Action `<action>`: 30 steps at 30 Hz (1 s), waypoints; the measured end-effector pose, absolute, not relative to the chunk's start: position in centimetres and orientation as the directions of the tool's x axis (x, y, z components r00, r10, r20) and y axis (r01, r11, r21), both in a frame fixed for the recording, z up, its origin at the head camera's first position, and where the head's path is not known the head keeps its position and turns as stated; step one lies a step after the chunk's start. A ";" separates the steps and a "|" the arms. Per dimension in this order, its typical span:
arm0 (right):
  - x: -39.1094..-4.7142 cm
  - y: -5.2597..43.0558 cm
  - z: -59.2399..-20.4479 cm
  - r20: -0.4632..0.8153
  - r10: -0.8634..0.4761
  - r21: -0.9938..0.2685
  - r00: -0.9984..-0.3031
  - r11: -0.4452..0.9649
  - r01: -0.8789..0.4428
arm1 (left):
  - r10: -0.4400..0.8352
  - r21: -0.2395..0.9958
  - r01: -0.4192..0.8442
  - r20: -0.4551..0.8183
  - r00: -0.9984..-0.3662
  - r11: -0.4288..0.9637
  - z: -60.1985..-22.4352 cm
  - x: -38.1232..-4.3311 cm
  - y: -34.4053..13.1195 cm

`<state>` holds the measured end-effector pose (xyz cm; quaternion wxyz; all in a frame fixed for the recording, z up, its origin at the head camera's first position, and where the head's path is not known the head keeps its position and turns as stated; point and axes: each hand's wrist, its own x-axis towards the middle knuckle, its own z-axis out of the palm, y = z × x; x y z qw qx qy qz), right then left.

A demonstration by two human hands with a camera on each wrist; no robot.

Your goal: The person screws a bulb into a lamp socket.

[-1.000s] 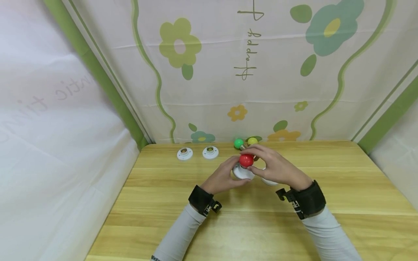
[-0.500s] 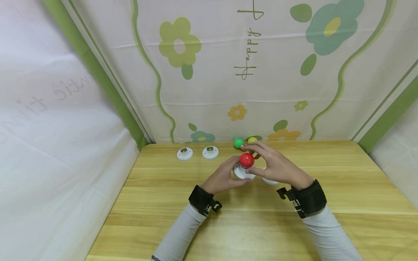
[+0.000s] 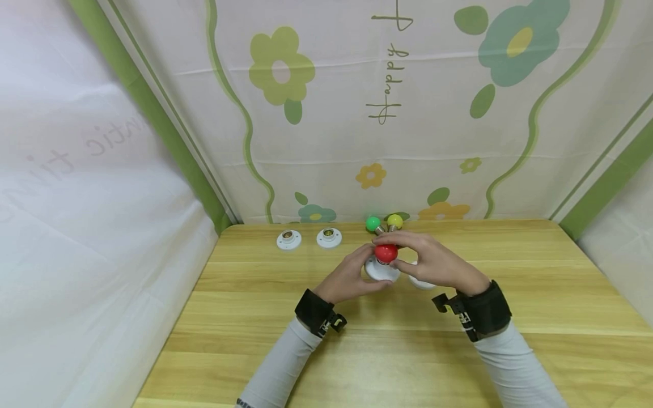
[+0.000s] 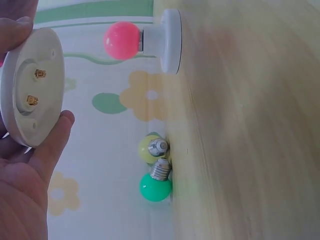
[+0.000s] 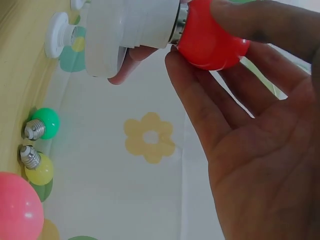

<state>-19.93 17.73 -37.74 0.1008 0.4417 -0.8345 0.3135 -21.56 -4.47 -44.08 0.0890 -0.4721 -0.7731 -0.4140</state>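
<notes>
My left hand (image 3: 347, 279) grips a round white lamp holder (image 3: 380, 273) by its rim, raised above the table. Two brass contacts show on the underside of this lamp holder (image 4: 35, 90) in the left wrist view. A red light bulb (image 3: 386, 253) sits in its socket, a strip of the metal cap (image 5: 179, 25) visible at the mouth. My right hand (image 3: 436, 262) holds the bulb between thumb and fingers. Nearby, a second lamp holder (image 4: 171, 41) stands on the table with a pink bulb (image 4: 122, 40) in it; the head view hides that bulb behind my right hand.
At the table's back edge lie a green bulb (image 3: 373, 224) and a yellow bulb (image 3: 395, 221), caps close together. Two white lamp holders with bare sockets, a left one (image 3: 288, 240) and another (image 3: 329, 238), stand on the wooden table (image 3: 398, 351). A flowered cloth (image 3: 326, 136) hangs behind.
Half a second ago my right fingers were spread back from the red bulb; now they are round it again. The left hand and lamp holder have hardly moved.
</notes>
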 end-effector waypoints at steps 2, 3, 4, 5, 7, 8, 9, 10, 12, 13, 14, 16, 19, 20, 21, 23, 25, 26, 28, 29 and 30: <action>-20.0 17.8 -37.8 0.454 -0.671 -0.427 -0.587 0.415 -0.804 | 0.661 0.552 0.804 0.521 -0.540 0.221 -44.7 -22.0 -4.5; -20.0 17.8 -37.8 0.457 -0.667 -0.422 -0.588 0.420 -0.804 | 0.664 0.552 0.802 0.516 -0.542 0.226 -44.8 -22.1 -4.5; -20.1 17.8 -37.9 0.461 -0.663 -0.420 -0.590 0.422 -0.803 | 0.666 0.553 0.800 0.510 -0.545 0.231 -44.8 -22.1 -4.5; -20.1 17.9 -37.9 0.465 -0.658 -0.418 -0.592 0.426 -0.802 | 0.668 0.553 0.799 0.504 -0.547 0.237 -44.9 -22.2 -4.5; -20.2 17.8 -38.0 0.473 -0.647 -0.417 -0.598 0.434 -0.799 | 0.670 0.555 0.793 0.492 -0.556 0.250 -44.9 -22.2 -4.6; -20.2 17.8 -38.0 0.477 -0.644 -0.416 -0.598 0.434 -0.799 | 0.670 0.559 0.790 0.487 -0.560 0.254 -44.9 -22.2 -4.6; -20.2 17.8 -38.1 0.484 -0.640 -0.415 -0.597 0.433 -0.800 | 0.669 0.562 0.786 0.483 -0.566 0.259 -44.9 -22.2 -4.6; -20.3 17.7 -38.1 0.490 -0.637 -0.417 -0.594 0.427 -0.802 | 0.669 0.562 0.784 0.479 -0.569 0.264 -44.9 -22.2 -4.6; -20.3 17.6 -38.1 0.503 -0.634 -0.419 -0.587 0.415 -0.807 | 0.666 0.566 0.779 0.475 -0.575 0.269 -44.9 -22.2 -4.6; -20.4 17.5 -38.1 0.510 -0.632 -0.419 -0.583 0.410 -0.810 | 0.665 0.567 0.778 0.475 -0.577 0.269 -44.9 -22.2 -4.5; -20.4 17.5 -38.2 0.516 -0.631 -0.419 -0.580 0.404 -0.813 | 0.663 0.568 0.778 0.478 -0.576 0.267 -44.8 -22.2 -4.5; -20.4 17.3 -38.1 0.523 -0.626 -0.414 -0.578 0.406 -0.815 | 0.656 0.568 0.781 0.488 -0.575 0.261 -44.9 -22.2 -4.5; -20.3 17.1 -38.1 0.530 -0.616 -0.398 -0.583 0.426 -0.812 | 0.636 0.579 0.777 0.507 -0.582 0.249 -44.1 -21.6 -4.4; -20.3 17.0 -38.1 0.532 -0.612 -0.394 -0.585 0.432 -0.811 | 0.630 0.583 0.774 0.510 -0.585 0.246 -44.1 -21.5 -4.4; -20.3 17.0 -38.1 0.534 -0.607 -0.390 -0.588 0.439 -0.809 | 0.626 0.587 0.771 0.510 -0.590 0.249 -44.1 -21.5 -4.4; -20.3 16.8 -38.1 0.542 -0.600 -0.383 -0.588 0.446 -0.809 | 0.621 0.590 0.765 0.505 -0.600 0.259 -44.0 -21.5 -4.3; -20.3 16.8 -38.1 0.551 -0.594 -0.373 -0.586 0.453 -0.810 | 0.624 0.589 0.763 0.498 -0.603 0.267 -44.7 -22.0 -4.3; -20.4 16.7 -38.2 0.554 -0.592 -0.368 -0.585 0.456 -0.810 | 0.626 0.588 0.762 0.494 -0.604 0.271 -44.8 -22.1 -4.3; -20.4 16.7 -38.2 0.560 -0.588 -0.356 -0.584 0.465 -0.810 | 0.629 0.582 0.765 0.492 -0.602 0.277 -44.8 -22.2 -4.4; -20.4 16.7 -38.3 0.562 -0.586 -0.352 -0.583 0.469 -0.810 | 0.630 0.579 0.766 0.491 -0.602 0.281 -44.9 -22.2 -4.4; -20.4 16.6 -38.3 0.563 -0.584 -0.350 -0.585 0.473 -0.809 | 0.629 0.577 0.766 0.492 -0.602 0.283 -44.9 -22.3 -4.4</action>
